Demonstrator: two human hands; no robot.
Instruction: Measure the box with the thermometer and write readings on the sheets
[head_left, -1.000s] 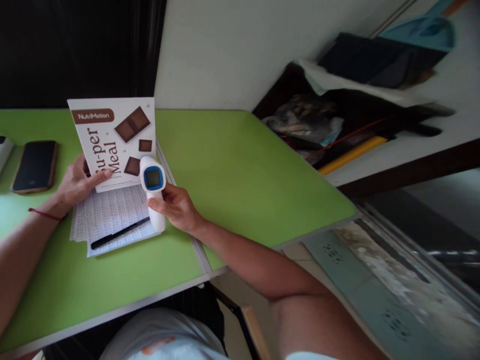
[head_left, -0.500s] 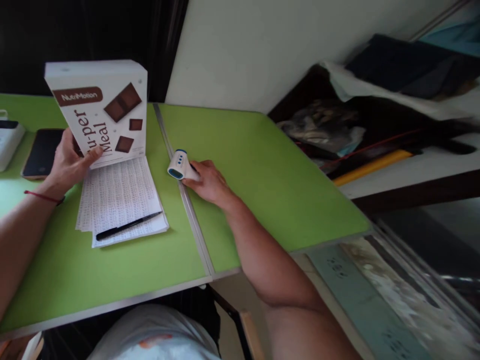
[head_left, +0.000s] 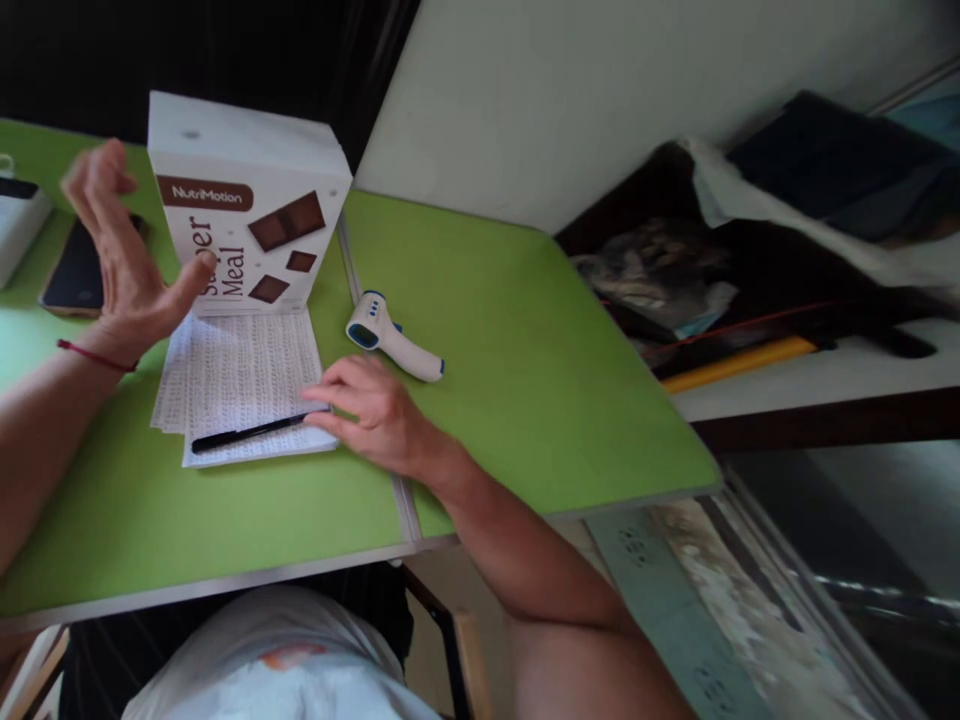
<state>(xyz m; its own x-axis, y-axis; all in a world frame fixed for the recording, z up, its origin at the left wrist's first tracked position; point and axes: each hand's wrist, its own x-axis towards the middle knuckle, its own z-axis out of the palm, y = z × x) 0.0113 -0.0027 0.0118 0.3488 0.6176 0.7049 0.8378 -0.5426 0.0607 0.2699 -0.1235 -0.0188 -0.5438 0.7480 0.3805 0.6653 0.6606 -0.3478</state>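
Note:
A white carton (head_left: 229,150) with chocolate pieces printed on it stands upright at the back of the papers. My left hand (head_left: 131,240) is off its left side, fingers spread, the thumb in front of the printed face. Handwritten sheets (head_left: 251,360) lie stacked before the carton, and a black pen (head_left: 247,433) rests across their lower part. Over the right edge of the sheets is my right hand (head_left: 367,410), thumb and forefinger apart at the pen's right end. A white and blue infrared thermometer (head_left: 405,350) lies on the table just beyond that hand, untouched.
Beyond my left hand lie a dark phone (head_left: 79,270) and a white device (head_left: 22,225). The green table (head_left: 510,370) has a metal seam and ends at right near a shelf holding cloths and bags (head_left: 652,270).
My right hand has let go of the thermometer, leaving it on the table, and moved to the pen's end. My left hand has released the carton, which now stands on the table.

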